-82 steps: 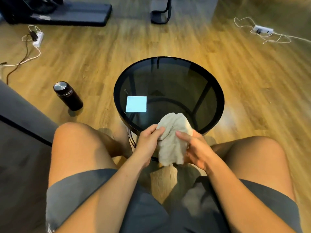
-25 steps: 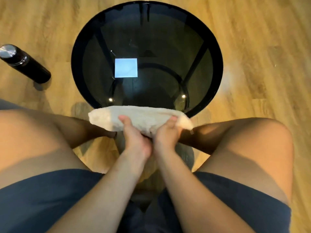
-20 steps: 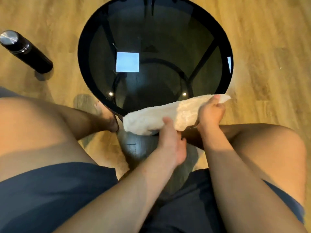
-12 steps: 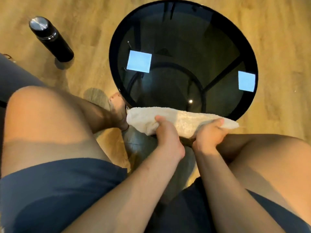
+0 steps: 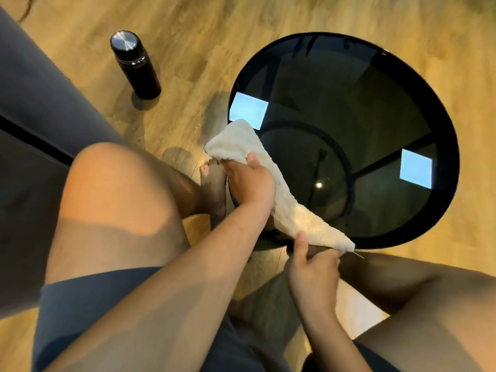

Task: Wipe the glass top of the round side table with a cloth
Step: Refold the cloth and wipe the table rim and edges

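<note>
Wooden flooring surrounds the round glass bench, where both hands, left and right, pinch a folded cloth stretched along its near rim; wiping appears just begun, and next calls for sweeping across the glass.

The person wore dark blue-grey shorts that ended above the knees, of a plain, smooth fabric without visible print. Both forearms were bare, with no sleeves, watch or rings showing on the left hand or right hand. One foot was bare.
</note>
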`<state>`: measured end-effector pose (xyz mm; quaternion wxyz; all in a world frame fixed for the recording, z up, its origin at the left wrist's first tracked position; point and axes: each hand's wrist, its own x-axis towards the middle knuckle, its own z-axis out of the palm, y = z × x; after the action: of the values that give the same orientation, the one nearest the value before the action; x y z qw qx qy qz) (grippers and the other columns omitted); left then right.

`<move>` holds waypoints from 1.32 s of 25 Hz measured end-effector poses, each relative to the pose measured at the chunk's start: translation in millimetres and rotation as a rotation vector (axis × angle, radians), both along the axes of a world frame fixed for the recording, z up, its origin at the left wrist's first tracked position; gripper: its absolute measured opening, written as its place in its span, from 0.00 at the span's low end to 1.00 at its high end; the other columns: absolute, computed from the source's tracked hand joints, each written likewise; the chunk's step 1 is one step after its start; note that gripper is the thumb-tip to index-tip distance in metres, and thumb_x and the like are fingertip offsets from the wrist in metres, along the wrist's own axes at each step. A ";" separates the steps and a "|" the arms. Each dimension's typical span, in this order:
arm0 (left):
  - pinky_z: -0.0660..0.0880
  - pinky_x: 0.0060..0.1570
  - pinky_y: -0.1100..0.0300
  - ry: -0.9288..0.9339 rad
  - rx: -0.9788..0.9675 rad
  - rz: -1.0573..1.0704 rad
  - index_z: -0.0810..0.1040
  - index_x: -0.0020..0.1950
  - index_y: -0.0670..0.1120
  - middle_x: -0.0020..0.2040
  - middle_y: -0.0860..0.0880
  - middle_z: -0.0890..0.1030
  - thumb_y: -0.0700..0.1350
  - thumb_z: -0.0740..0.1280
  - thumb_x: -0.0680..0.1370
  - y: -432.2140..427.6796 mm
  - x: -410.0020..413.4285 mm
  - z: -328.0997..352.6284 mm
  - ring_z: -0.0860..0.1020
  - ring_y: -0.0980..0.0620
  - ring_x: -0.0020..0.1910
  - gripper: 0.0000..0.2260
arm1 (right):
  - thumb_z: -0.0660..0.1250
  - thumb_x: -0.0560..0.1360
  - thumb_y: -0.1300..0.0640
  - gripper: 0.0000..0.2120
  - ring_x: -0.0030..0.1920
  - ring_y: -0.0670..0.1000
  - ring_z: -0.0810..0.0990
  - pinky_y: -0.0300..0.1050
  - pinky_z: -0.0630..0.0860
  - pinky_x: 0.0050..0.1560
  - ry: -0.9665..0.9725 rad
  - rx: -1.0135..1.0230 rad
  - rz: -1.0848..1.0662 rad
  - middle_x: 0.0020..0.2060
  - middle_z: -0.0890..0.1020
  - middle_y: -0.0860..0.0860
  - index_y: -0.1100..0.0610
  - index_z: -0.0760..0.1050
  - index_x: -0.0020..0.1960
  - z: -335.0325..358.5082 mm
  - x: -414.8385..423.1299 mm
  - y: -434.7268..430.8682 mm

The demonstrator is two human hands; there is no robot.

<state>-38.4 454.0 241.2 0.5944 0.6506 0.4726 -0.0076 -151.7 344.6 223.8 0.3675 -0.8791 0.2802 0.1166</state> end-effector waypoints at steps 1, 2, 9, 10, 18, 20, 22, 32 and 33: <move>0.63 0.71 0.57 0.008 0.059 -0.029 0.57 0.78 0.48 0.76 0.48 0.67 0.54 0.54 0.84 0.7 2.8 0.7 0.67 0.47 0.73 0.24 | 0.57 0.76 0.33 0.37 0.55 0.57 0.80 0.52 0.80 0.52 0.059 -0.132 0.099 0.54 0.81 0.57 0.64 0.66 0.68 2.6 1.4 -11.5; 0.61 0.71 0.58 0.003 0.097 -0.050 0.57 0.78 0.48 0.76 0.49 0.66 0.54 0.54 0.84 2.4 6.5 0.8 0.67 0.48 0.74 0.23 | 0.58 0.78 0.36 0.29 0.47 0.55 0.81 0.49 0.79 0.44 0.095 -0.243 0.183 0.46 0.82 0.55 0.62 0.72 0.60 7.3 5.3 -21.5; 0.69 0.67 0.54 -0.129 0.284 -0.176 0.61 0.75 0.46 0.72 0.47 0.72 0.48 0.55 0.84 27.9 52.6 -13.4 0.72 0.46 0.69 0.19 | 0.55 0.82 0.42 0.21 0.32 0.46 0.71 0.42 0.65 0.31 0.063 -0.390 0.558 0.33 0.75 0.49 0.56 0.78 0.46 31.3 57.8 3.3; 0.70 0.65 0.53 -0.131 0.323 -0.212 0.62 0.74 0.45 0.71 0.46 0.73 0.47 0.55 0.84 33.3 61.8 -16.4 0.73 0.45 0.68 0.19 | 0.54 0.82 0.42 0.20 0.31 0.47 0.71 0.42 0.66 0.31 -0.003 -0.430 0.605 0.32 0.74 0.49 0.54 0.77 0.44 32.1 70.5 12.2; 0.69 0.53 0.55 -0.183 0.533 -0.471 0.65 0.72 0.43 0.64 0.42 0.78 0.45 0.54 0.84 64.5 132.1 -31.2 0.76 0.41 0.61 0.17 | 0.65 0.72 0.54 0.07 0.34 0.53 0.74 0.45 0.70 0.28 -0.608 -0.466 0.884 0.32 0.75 0.53 0.58 0.73 0.41 11.5 158.3 54.7; 0.69 0.50 0.55 -0.179 0.575 -0.520 0.66 0.69 0.42 0.60 0.41 0.79 0.45 0.54 0.84 67.8 155.5 -32.0 0.77 0.40 0.59 0.15 | 0.64 0.72 0.56 0.06 0.35 0.54 0.74 0.46 0.71 0.31 -0.676 -0.338 0.920 0.34 0.76 0.54 0.60 0.74 0.43 2.9 180.1 53.6; 0.68 0.47 0.55 -0.160 0.638 -0.586 0.67 0.68 0.41 0.58 0.39 0.79 0.45 0.54 0.83 70.5 178.5 -31.7 0.77 0.39 0.56 0.15 | 0.65 0.73 0.59 0.07 0.37 0.56 0.75 0.46 0.70 0.34 -0.694 -0.279 0.924 0.35 0.77 0.56 0.61 0.75 0.48 0.7 204.1 55.0; 0.74 0.40 0.67 -0.295 0.150 -0.694 0.75 0.44 0.44 0.40 0.48 0.77 0.39 0.62 0.80 86.1 262.2 -20.4 0.79 0.61 0.35 0.06 | 0.71 0.65 0.43 0.32 0.72 0.55 0.65 0.61 0.62 0.70 -0.617 -0.278 1.092 0.73 0.66 0.52 0.53 0.70 0.65 7.9 332.8 66.8; 0.75 0.37 0.68 -0.293 0.089 -0.648 0.75 0.42 0.45 0.38 0.50 0.77 0.37 0.62 0.80 90.0 255.8 -18.3 0.79 0.64 0.31 0.08 | 0.69 0.65 0.42 0.37 0.76 0.53 0.59 0.62 0.52 0.76 -0.527 -0.260 1.212 0.77 0.59 0.51 0.52 0.64 0.70 11.8 346.4 68.4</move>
<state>217.3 544.1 222.9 0.5939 0.7860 0.1512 -0.0817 194.7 413.0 235.6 0.1844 -0.9170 -0.3502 0.0492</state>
